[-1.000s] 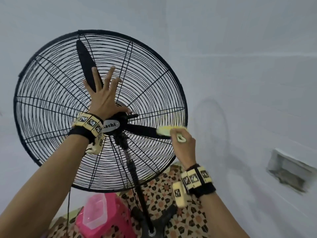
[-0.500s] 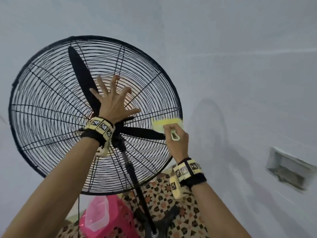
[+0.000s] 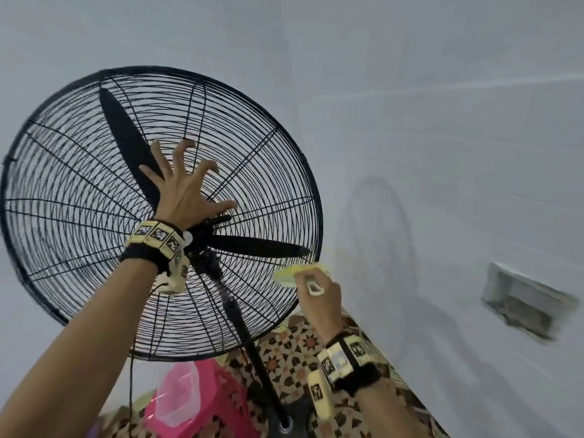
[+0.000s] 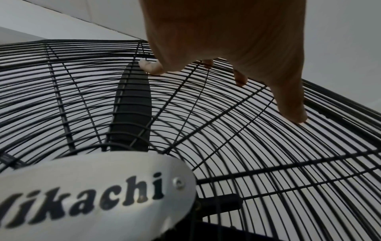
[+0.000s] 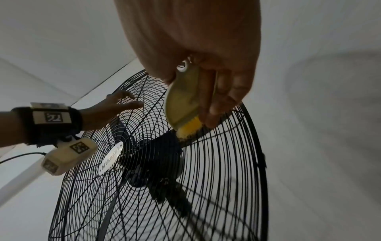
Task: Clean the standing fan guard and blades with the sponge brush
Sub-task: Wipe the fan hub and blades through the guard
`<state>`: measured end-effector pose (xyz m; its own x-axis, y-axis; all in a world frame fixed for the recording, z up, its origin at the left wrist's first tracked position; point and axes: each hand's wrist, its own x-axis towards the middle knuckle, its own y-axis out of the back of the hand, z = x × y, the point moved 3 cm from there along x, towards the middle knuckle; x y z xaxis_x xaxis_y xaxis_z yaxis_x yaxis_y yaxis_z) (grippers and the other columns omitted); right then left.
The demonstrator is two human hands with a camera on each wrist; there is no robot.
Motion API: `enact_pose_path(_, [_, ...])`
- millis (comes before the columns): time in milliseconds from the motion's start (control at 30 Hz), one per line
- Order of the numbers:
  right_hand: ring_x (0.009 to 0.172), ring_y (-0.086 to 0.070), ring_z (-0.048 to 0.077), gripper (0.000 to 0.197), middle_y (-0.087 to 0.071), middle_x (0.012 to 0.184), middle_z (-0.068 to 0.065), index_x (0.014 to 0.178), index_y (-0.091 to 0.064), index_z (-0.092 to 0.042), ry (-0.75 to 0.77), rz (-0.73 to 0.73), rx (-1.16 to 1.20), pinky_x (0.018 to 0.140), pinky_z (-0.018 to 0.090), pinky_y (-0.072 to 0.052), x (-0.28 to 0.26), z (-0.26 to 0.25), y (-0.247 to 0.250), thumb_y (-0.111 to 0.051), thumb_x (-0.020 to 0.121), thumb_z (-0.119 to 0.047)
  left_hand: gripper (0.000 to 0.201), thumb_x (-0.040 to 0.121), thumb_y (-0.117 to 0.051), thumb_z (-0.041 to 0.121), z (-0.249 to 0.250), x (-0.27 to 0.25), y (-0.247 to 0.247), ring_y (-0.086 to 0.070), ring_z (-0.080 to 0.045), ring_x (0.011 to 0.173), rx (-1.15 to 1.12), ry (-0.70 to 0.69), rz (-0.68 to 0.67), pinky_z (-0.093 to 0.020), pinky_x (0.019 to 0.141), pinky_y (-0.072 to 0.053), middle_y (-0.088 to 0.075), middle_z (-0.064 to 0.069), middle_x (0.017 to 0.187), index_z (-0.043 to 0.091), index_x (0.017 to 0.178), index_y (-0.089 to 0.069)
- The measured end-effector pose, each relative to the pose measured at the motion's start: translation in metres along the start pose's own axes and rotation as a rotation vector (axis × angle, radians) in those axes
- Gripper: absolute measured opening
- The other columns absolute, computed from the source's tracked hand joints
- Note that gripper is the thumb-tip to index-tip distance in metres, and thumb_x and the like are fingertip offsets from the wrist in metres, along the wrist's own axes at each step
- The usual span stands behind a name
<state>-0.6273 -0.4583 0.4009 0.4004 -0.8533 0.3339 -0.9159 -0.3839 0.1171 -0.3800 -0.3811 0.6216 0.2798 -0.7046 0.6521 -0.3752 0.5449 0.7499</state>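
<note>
The black wire fan guard (image 3: 318,197) fills the left of the head view, with black blades (image 3: 126,143) behind it. My left hand (image 3: 185,197) is spread on the guard just above the hub, fingertips (image 4: 150,68) bent and pressing on the wires (image 4: 268,163). Its palm hides part of the upper blade (image 4: 132,110). My right hand (image 3: 325,298) grips the yellow sponge brush (image 3: 294,271) by its handle. The brush lies against the guard's lower right, just under the right blade (image 3: 259,246). In the right wrist view the foam tip (image 5: 189,128) touches the guard (image 5: 226,179).
A silver brand badge (image 4: 92,195) marks the hub. The fan pole (image 3: 252,343) runs down to a base (image 3: 284,422) on a patterned floor (image 3: 300,343). A pink basket (image 3: 215,406) stands by the base. A cord (image 3: 130,390) hangs left. A wall recess (image 3: 531,298) lies right.
The right hand has slid the brush down from above the right blade's tip to just below it. The left hand's fingers have bent from straight to claw-like on the guard.
</note>
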Motion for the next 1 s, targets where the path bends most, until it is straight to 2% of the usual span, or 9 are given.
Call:
enact_pose_path(167, [0.051,-0.061,0.004,0.018,-0.071,0.077,-0.01,0.105,-0.067,-0.015,0.255,0.166,0.123,0.039,0.019,-0.044,0.062,-0.073,0.022,-0.058,0.104,-0.031,0.085,0.054,-0.065,0.09,0.002,-0.002,0.002,0.013,-0.061,0.15,-0.019,-0.017,0.024,-0.089,0.102,0.008,-0.021,-0.009,0.161,0.033,0.116,-0.056])
enact_pose_path(267, [0.067,-0.069,0.013,0.017,-0.073,0.084,-0.005,0.101,-0.069,-0.018,0.107,0.101,0.186,0.051,0.025,-0.053,0.055,-0.044,0.024,-0.058,0.103,-0.031,0.082,0.055,-0.068,0.087,-0.007,-0.003,0.004,0.011,-0.061,0.15,-0.048,-0.026,0.037,-0.091,0.102,0.005,-0.021,-0.007,0.16,0.032,0.116,-0.056])
enact_pose_path(367, [0.057,-0.06,0.014,0.019,-0.073,0.081,0.004,0.101,-0.072,-0.018,-0.064,-0.05,0.122,0.045,0.021,-0.044,0.008,0.005,0.02,-0.056,0.103,-0.028,0.08,0.056,-0.077,0.08,-0.012,-0.004,0.004,0.013,-0.059,0.151,-0.061,-0.022,0.048,-0.092,0.102,0.005,-0.02,-0.005,0.16,0.033,0.117,-0.056])
enact_pose_path(467, [0.068,-0.071,0.011,0.014,-0.073,0.093,-0.013,0.113,-0.063,-0.018,0.056,0.019,0.271,0.048,0.024,-0.054,0.032,-0.021,0.027,-0.055,0.102,-0.017,0.082,0.056,-0.068,0.086,-0.009,-0.003,0.003,0.013,-0.058,0.151,-0.056,-0.047,0.053,-0.09,0.102,0.006,-0.021,-0.007,0.16,0.033,0.116,-0.056])
enact_pose_path(567, [0.081,-0.073,0.015,0.017,-0.068,0.105,-0.027,0.111,-0.059,-0.025,0.131,0.049,0.46,0.052,0.025,-0.054,0.072,-0.06,0.036,-0.053,0.097,-0.018,0.083,0.055,-0.068,0.088,-0.01,-0.003,0.002,0.012,-0.057,0.151,-0.049,-0.044,0.05,-0.089,0.103,0.006,-0.021,-0.007,0.16,0.034,0.116,-0.056])
enact_pose_path(667, [0.084,-0.074,0.021,0.014,-0.069,0.113,-0.015,0.112,-0.062,-0.025,-0.053,0.006,0.48,0.057,0.025,-0.055,0.048,-0.025,0.031,-0.052,0.103,-0.02,0.082,0.055,-0.07,0.087,-0.017,-0.003,0.001,0.01,-0.055,0.152,-0.034,-0.035,0.051,-0.089,0.103,0.004,-0.021,-0.007,0.159,0.035,0.116,-0.056])
enact_pose_path(767, [0.083,-0.074,0.023,0.015,-0.07,0.119,0.015,0.114,-0.061,-0.025,-0.254,-0.102,0.417,0.062,0.029,-0.06,0.002,0.017,0.024,-0.05,0.106,-0.019,0.08,0.055,-0.072,0.086,-0.019,-0.004,0.001,0.009,-0.055,0.152,-0.032,-0.036,0.053,-0.091,0.102,0.003,-0.021,-0.007,0.159,0.035,0.115,-0.056])
enact_pose_path(900, [0.094,-0.072,0.013,0.043,-0.056,0.126,-0.001,0.137,-0.042,-0.032,-0.042,-0.023,0.655,0.066,0.032,-0.061,0.057,-0.028,0.044,-0.053,0.1,-0.014,0.079,0.055,-0.074,0.084,-0.015,-0.003,0.0,0.007,-0.054,0.152,-0.035,-0.063,0.065,-0.09,0.103,0.003,-0.021,-0.008,0.159,0.034,0.115,-0.057])
enact_pose_path(1000, [0.103,-0.069,0.031,0.052,-0.051,0.132,0.008,0.142,-0.04,-0.032,-0.12,-0.012,0.86,0.065,0.029,-0.058,0.087,-0.044,0.042,-0.055,0.095,-0.014,0.078,0.056,-0.076,0.082,-0.017,-0.004,0.002,0.004,-0.053,0.153,-0.044,-0.065,0.082,-0.089,0.104,0.002,-0.022,-0.008,0.158,0.034,0.115,-0.058])
